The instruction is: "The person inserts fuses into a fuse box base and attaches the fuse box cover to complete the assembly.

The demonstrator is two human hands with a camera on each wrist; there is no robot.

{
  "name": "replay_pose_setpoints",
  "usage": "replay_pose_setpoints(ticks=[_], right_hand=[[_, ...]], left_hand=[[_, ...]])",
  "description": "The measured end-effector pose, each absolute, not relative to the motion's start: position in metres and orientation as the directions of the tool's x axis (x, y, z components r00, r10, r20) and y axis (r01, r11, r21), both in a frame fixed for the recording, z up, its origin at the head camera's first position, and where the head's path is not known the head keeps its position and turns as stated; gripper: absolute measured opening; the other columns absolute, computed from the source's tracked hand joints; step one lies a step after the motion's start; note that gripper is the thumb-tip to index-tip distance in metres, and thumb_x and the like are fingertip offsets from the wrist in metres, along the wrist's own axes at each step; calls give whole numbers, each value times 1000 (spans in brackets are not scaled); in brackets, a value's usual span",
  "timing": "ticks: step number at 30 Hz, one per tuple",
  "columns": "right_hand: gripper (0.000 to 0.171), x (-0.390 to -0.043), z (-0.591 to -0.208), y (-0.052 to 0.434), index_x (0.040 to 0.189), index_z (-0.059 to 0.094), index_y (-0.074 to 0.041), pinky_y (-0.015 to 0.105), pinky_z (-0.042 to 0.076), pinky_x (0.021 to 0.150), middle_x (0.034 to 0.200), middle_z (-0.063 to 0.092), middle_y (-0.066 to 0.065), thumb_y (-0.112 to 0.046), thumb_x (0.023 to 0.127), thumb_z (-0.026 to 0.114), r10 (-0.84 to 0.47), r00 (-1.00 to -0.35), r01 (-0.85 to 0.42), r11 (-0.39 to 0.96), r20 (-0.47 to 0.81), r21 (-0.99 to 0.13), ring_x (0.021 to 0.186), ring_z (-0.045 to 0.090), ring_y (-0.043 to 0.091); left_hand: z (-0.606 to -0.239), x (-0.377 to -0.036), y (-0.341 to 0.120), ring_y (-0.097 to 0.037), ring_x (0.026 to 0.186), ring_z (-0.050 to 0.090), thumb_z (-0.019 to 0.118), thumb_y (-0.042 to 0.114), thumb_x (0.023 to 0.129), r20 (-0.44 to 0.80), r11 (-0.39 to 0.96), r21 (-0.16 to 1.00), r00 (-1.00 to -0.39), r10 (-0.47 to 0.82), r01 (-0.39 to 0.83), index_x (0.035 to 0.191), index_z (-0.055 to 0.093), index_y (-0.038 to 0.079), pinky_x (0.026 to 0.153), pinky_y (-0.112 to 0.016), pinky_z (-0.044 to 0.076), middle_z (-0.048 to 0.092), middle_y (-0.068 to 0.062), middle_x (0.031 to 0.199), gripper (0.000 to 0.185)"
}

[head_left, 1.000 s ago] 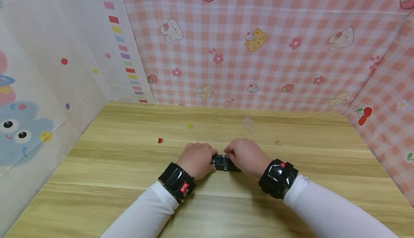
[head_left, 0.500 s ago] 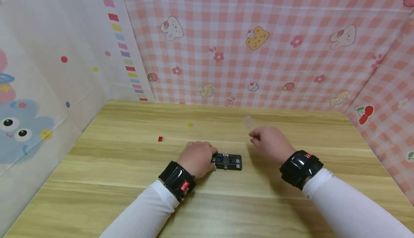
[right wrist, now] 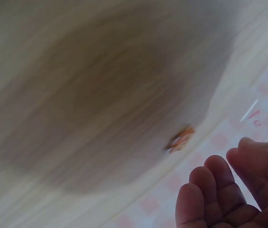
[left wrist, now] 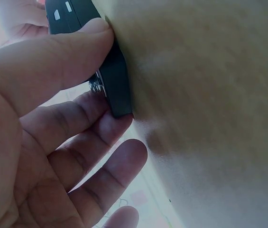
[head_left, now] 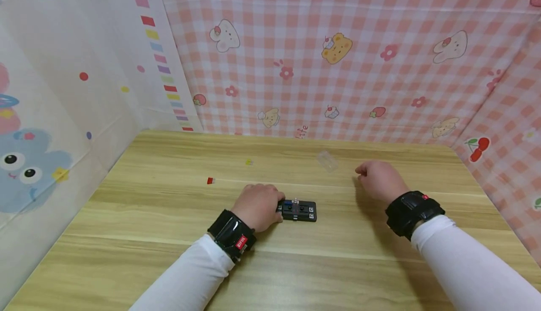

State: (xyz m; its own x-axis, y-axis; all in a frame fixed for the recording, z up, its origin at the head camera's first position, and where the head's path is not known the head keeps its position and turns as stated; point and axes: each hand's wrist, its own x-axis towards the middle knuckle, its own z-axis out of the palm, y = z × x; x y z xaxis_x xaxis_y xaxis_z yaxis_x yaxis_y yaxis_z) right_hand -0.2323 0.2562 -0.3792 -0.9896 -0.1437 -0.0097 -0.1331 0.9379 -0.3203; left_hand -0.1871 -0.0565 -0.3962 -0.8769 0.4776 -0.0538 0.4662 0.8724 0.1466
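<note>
My left hand (head_left: 258,207) grips the left end of a black block (head_left: 305,211) with metal terminals, which looks like a fuse holder. The left wrist view has the thumb over the block's (left wrist: 117,88) top and fingertips at its lower edge. A small clear piece (head_left: 296,202) stands up from the block's middle. To the right and farther back, my right hand (head_left: 382,179) hovers over the table with fingers slightly bent, holding nothing. Below it, in the right wrist view, an orange blade fuse (right wrist: 181,138) lies on the wood, apart from the fingertips; the hand hides it in the head view.
A red blade fuse (head_left: 210,180) lies to the left, and a yellow one (head_left: 249,162) is farther back. A clear plastic cover (head_left: 327,160) lies behind the block. Patterned cloth (head_left: 304,81) walls off the back and sides of the wooden table (head_left: 296,273).
My right hand has left the block and moved right and back, over the spot where the orange fuse lies. The left hand keeps its grip on the block.
</note>
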Motion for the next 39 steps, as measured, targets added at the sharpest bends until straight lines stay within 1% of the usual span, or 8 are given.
replay_pose_setpoints(ticks=[3,7,17,22,28,32,36,39], right_hand=[[27,-235,-380,261,120,74,6,55,56,94,119,74,27,-6,98,63,-141,-990,-130,953,-22,-275,105,70,40],[26,-237,-381,264,119,74,7,53,56,91,119,74,27,-8,99,66,-123,-991,-104,961,-59,-256,102,70,37],[27,-238,-385,267,119,76,3,56,54,97,122,73,27,-12,100,64,-118,-984,-87,972,-134,-218,110,69,42],[28,-237,-384,266,117,77,1,56,54,99,123,73,27,-6,97,59,-126,-982,-95,973,-141,-212,112,68,42],[30,-236,-383,266,107,80,-1,55,55,98,116,75,26,2,92,54,-162,-978,-134,969,-130,-206,107,69,39],[29,-235,-382,265,106,80,-1,54,54,98,115,76,25,1,94,53,-155,-978,-126,972,-140,-197,106,69,39],[24,-235,-383,263,105,80,1,56,54,101,114,76,25,-3,97,57,-142,-979,-114,977,-149,-179,108,69,41],[21,-235,-385,262,103,80,2,56,55,98,110,76,24,-6,97,61,-144,-979,-119,979,-145,-168,102,70,39]], left_hand=[[-396,-187,-56,-26,114,71,88,37,85,-53,873,149,-877,477,465,127,76,17,102,-49,50,76,-2,123,48],[-396,-187,-56,-26,115,70,87,37,85,-54,873,150,-878,475,463,127,76,17,102,-49,50,76,-2,123,48],[-397,-186,-56,-26,116,70,87,37,86,-53,874,153,-879,474,462,128,75,16,104,-49,50,76,-3,125,48],[-396,-186,-56,-26,117,70,87,36,87,-57,876,161,-882,468,454,128,75,16,105,-49,49,75,-3,126,47],[-396,-186,-56,-26,117,70,87,36,86,-55,876,159,-882,468,455,128,75,16,105,-49,49,75,-3,126,48],[-396,-186,-56,-26,117,70,87,36,86,-52,875,159,-882,469,456,128,75,16,105,-49,49,75,-3,126,48],[-396,-186,-56,-26,117,70,86,37,87,-53,874,156,-880,472,460,129,75,16,105,-49,49,75,-3,127,48],[-396,-186,-56,-27,118,70,86,37,87,-54,874,153,-879,474,461,129,75,16,105,-49,50,75,-3,127,48]])
